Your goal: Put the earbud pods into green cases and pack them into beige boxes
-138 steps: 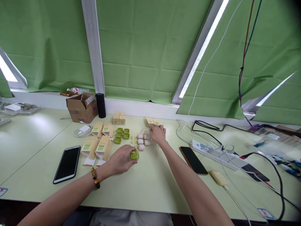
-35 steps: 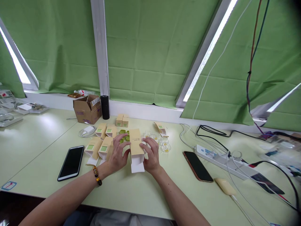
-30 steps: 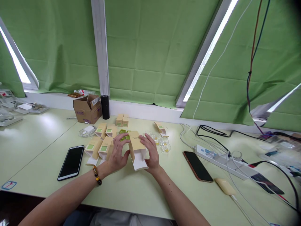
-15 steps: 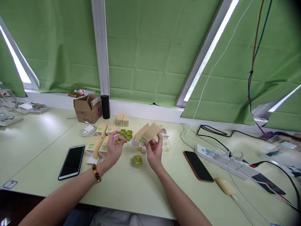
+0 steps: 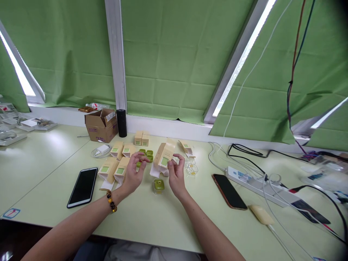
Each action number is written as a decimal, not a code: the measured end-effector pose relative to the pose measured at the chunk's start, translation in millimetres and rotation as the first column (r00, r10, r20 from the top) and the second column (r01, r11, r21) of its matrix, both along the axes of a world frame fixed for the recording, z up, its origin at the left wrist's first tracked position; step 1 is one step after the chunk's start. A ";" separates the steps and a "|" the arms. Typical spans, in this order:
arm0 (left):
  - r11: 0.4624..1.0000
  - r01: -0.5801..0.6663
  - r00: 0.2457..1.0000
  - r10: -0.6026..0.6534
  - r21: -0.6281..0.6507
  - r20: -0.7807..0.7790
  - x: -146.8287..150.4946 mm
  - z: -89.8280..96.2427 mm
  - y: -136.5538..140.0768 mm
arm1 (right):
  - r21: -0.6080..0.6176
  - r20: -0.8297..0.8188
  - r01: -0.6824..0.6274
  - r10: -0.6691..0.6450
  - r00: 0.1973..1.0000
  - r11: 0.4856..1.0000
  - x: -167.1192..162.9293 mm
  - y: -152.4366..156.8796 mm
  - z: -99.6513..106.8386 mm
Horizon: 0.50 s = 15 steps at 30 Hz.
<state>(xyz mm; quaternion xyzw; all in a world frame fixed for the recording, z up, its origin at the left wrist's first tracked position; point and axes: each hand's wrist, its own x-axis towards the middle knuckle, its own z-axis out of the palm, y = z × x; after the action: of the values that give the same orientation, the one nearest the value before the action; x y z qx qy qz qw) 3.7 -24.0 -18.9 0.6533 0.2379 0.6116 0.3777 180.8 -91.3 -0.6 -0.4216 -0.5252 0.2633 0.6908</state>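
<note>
My left hand (image 5: 134,173) hovers beside the small tan cardboard boxes on the left, fingers loosely curved and apart, holding nothing. With thumb and fingers, my right hand (image 5: 177,177) grips the right edge of a small tan box (image 5: 165,161) that has a green label. That box stands close against another tan box (image 5: 158,153), and white flaps show at their lower ends. In front of them sits a small clear container with a green lid (image 5: 159,185). Several green lids or cups (image 5: 149,155) lie behind my left hand, partly covered by its fingers.
Tan boxes (image 5: 107,168) with flaps stand to the left, near a phone (image 5: 83,187). Clear containers (image 5: 191,167) lie to the right. A brown carton (image 5: 100,127) and a black cylinder (image 5: 121,123) stand behind. Another phone (image 5: 229,191) and a power strip (image 5: 255,185) occupy the right side.
My right hand has lowered the tilted box and turned it more upright beside the other box. My left hand has shifted slightly, its fingers still apart.
</note>
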 end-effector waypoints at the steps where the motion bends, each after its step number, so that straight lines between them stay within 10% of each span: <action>1: 0.999 0.001 1.000 0.000 -0.032 0.022 -0.1 0.0 0.7 | -0.005 -0.014 -0.012 0.012 1.000 1.000 -0.7 -0.4 0.4; 15: 0.995 0.056 0.992 -0.047 -0.077 0.120 -3.0 2.2 2.6 | -0.029 -0.055 -0.051 0.049 0.997 0.998 -1.4 0.3 -2.6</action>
<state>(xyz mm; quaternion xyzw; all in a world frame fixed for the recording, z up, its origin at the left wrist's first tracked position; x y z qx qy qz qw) 0.7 -21.4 -16.7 0.6061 0.2224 0.6293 0.4326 179.4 -91.1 -3.2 -0.4114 -0.5126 0.2997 0.6915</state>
